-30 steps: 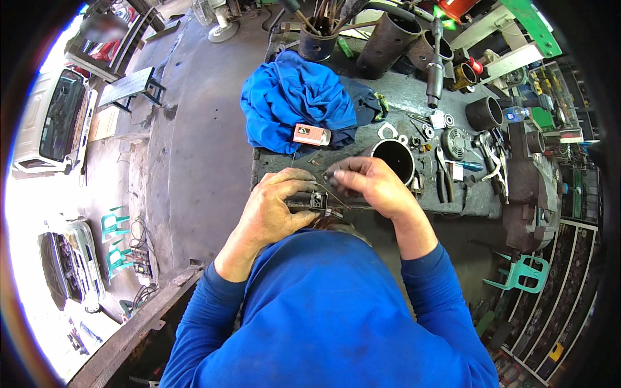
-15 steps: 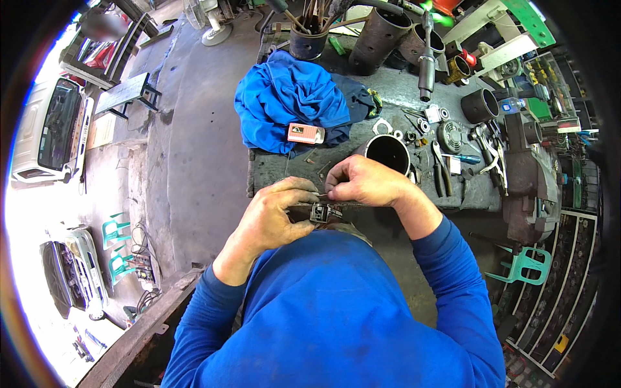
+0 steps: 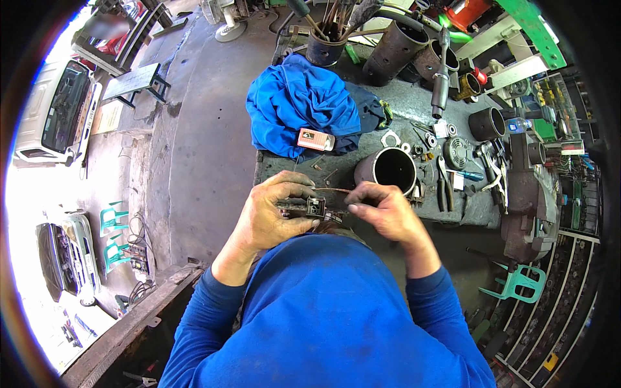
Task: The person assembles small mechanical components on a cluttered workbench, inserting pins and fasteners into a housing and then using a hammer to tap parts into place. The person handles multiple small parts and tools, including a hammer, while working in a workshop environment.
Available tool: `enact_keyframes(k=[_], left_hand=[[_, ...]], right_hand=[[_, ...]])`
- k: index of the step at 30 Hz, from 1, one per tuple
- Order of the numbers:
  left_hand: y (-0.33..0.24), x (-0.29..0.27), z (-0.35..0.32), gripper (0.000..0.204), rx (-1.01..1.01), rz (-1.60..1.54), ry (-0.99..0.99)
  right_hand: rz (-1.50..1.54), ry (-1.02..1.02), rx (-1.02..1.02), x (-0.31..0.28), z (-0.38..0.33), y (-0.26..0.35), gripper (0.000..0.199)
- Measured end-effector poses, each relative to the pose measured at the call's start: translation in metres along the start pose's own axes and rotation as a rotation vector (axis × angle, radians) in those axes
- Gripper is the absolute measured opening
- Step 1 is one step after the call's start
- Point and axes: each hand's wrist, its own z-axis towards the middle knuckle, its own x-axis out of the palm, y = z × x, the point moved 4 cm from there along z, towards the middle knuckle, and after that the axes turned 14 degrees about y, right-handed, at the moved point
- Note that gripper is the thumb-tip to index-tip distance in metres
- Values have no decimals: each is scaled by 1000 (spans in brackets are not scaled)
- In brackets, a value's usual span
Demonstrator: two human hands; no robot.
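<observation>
Left hand [image 3: 273,205] on my feed gripped a boxy metal part [image 3: 315,207] near frame centre, right hand [image 3: 383,208] pinched a thin brownish wire [image 3: 333,189] above it.

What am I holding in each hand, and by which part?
Your left hand holds a small boxy metal part, apparently by its outer sides; your right hand seems to pinch a thin coppery wire near its right end.
</observation>
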Motion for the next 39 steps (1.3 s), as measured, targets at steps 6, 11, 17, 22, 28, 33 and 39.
enact_keyframes(k=[6,11,17,22,28,33,39], left_hand=[[-1,8,10,50,8,-243,84],[-2,12,14,52,-4,-380,131],[-4,12,14,51,-3,-495,132],[-5,7,14,44,71,-149,31],[4,1,7,46,56,364,-208],[13,4,7,50,80,359,-285],[15,4,11,51,102,349,-312]], right_hand=[[203,-154,-362,16,25,4,21],[183,-109,-452,10,28,7,22],[228,-52,-496,14,35,7,18],[342,-97,-520,3,30,30,12],[-501,-261,-120,-6,-15,76,10],[-620,-334,-242,17,-15,94,14],[-465,-349,-214,25,-19,100,23]])
